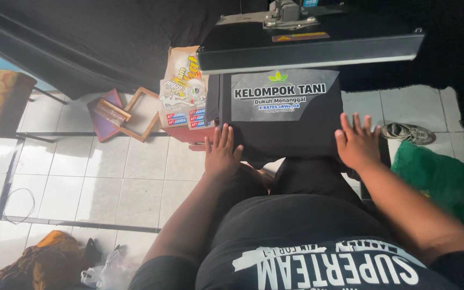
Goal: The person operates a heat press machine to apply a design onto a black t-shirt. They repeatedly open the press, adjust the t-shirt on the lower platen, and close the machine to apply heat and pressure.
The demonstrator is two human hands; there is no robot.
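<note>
Two hands lie flat with fingers spread, left hand (221,153) and right hand (356,144), pressing a black shirt (280,126) on the heat press platen (218,107) at frame centre. Its printed grey transfer panel (283,94) reads upright, long axis running left-right. Upper press plate (310,51) hangs above. White tiled floor (108,177), wooden frames (135,115) upper left.

A garment-printing workshop: heat press (310,45), printed black shirt (283,115), wooden screen frames (135,113).

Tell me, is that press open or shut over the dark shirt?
Open: the press's top plate is raised, leaving the printed sheet on the shirt uncovered.
</note>
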